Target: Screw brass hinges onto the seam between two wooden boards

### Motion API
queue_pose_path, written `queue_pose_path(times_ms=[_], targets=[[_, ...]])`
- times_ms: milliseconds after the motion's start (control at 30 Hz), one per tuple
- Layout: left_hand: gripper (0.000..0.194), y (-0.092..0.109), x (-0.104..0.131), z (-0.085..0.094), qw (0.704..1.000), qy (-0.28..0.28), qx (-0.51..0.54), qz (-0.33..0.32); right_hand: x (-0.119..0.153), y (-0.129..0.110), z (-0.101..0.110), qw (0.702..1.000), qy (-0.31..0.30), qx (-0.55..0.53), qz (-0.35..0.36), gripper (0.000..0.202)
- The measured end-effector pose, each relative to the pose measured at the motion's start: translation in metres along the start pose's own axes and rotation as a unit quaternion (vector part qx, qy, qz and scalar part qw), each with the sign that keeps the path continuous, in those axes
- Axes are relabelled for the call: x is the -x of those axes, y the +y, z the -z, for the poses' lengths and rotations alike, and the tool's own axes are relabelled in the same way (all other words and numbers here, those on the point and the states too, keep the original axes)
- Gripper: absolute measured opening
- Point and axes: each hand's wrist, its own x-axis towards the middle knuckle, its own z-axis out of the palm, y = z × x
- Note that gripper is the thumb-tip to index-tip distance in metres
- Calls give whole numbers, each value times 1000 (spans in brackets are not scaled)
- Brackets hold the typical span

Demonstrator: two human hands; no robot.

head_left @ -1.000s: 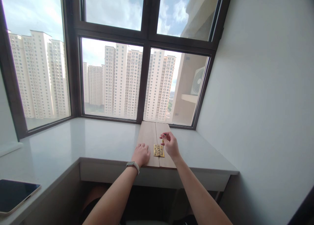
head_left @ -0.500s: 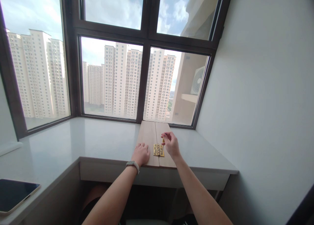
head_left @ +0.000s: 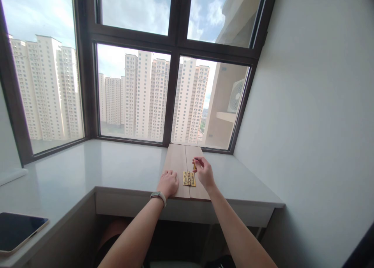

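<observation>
A gold-coloured hinge (head_left: 186, 178) lies opened flat across the seam between two light wooden boards (head_left: 177, 157), with small dark marks or screws on its leaves. My right hand (head_left: 204, 172) is closed round the handle of a screwdriver (head_left: 194, 166), held upright. Its thin shaft reaches down to the hinge's right leaf; the tip is too small to make out. My left hand (head_left: 168, 183) rests flat on the left board, fingers stretched out, just left of the hinge and apart from it. A watch sits on the left wrist.
The boards lie on a white countertop (head_left: 125, 164) beneath a dark-framed window (head_left: 172, 84). A tablet (head_left: 22, 231) rests on the counter's left arm, near its edge. A white wall (head_left: 309, 104) rises at the right. The counter's front edge runs just below the hands.
</observation>
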Motion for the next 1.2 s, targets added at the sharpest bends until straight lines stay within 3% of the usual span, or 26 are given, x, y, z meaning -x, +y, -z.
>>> queue_pose_path(times_ms=[167,400,867,1200], targets=[[39,-1,0,-1,1000,2,5,1,-1,1,1,1000,14,1,-4,54],[39,-1,-1,-1,1000,4,7,0,0,1,1,1000,-20,-1,-15,58],[37,-1,0,0,1000,5,2,-3,2,-5,0,1000,8,-6,-13,51],[38,-1,0,0,1000,2,-4,-4,1,-4,0,999,-29,-14,-20,51]])
